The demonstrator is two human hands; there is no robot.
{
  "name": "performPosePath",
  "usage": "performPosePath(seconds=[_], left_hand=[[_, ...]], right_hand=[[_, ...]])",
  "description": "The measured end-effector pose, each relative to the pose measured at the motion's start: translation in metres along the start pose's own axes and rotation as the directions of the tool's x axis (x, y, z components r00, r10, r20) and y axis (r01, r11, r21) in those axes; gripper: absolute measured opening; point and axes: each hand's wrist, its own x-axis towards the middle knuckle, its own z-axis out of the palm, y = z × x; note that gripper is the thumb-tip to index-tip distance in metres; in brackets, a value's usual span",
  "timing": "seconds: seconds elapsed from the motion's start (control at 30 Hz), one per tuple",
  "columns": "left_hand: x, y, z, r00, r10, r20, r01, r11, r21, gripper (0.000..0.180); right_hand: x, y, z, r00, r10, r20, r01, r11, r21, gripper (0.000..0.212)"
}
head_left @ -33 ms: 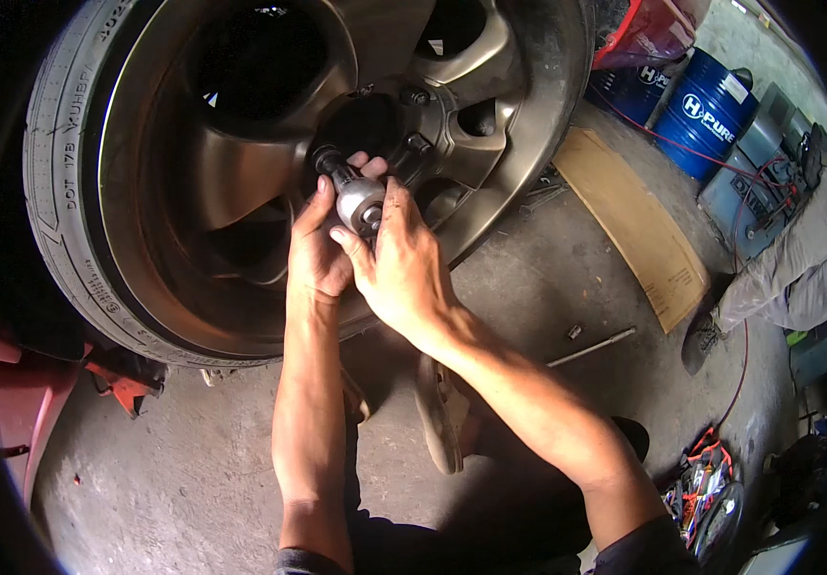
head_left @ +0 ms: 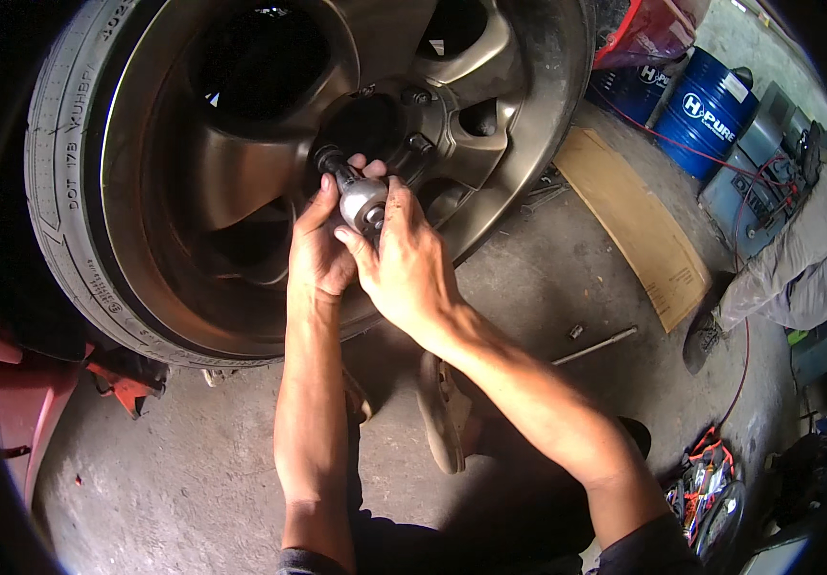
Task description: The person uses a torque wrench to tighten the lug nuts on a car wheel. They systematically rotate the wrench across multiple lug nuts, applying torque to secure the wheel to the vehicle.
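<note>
A bronze-coloured wheel (head_left: 241,177) with a black tyre (head_left: 63,172) stands upright ahead of me, to the upper left. A ratchet wrench with a rounded silver head (head_left: 363,199) is held at the lower side of the hub, its dark socket (head_left: 329,159) over one of the lug nut positions. My left hand (head_left: 322,240) is closed around the tool from the left, fingertips showing behind its head. From the right, my right hand (head_left: 404,254) grips it too, thumb and fingers around the head. The handle is hidden. Another lug nut (head_left: 419,144) shows beside the hub.
A tan cardboard strip (head_left: 634,230), a metal bar (head_left: 595,345) and a small socket (head_left: 576,332) lie on the concrete floor. Blue drums (head_left: 706,113) stand at the far right, near a person's leg (head_left: 787,259). A red stand (head_left: 126,383) is at the left.
</note>
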Motion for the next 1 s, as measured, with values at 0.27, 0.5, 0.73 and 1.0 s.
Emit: performPosePath(seconds=[0.27, 0.5, 0.73, 1.0], left_hand=[[0.008, 0.001, 0.006, 0.989, 0.073, -0.127, -0.063, 0.995, 0.08, 0.034], [0.005, 0.001, 0.022, 0.96, 0.136, -0.246, -0.113, 0.988, 0.107, 0.034], [0.014, -0.001, 0.017, 0.971, 0.066, -0.229, -0.114, 0.972, -0.205, 0.03], [0.001, 0.012, 0.004, 0.998, -0.02, -0.058, 0.021, 1.0, 0.01, 0.046]], right_hand=[[0.042, 0.007, -0.038, 0.719, -0.668, 0.191, 0.604, 0.466, -0.646, 0.034], [0.072, -0.002, -0.043, 0.279, -0.871, 0.405, 0.864, 0.043, -0.502, 0.022], [0.04, -0.01, -0.045, 0.93, -0.199, 0.31, 0.359, 0.685, -0.634, 0.051], [0.008, -0.011, -0.002, 0.997, 0.046, 0.06, -0.033, 0.981, -0.193, 0.047]])
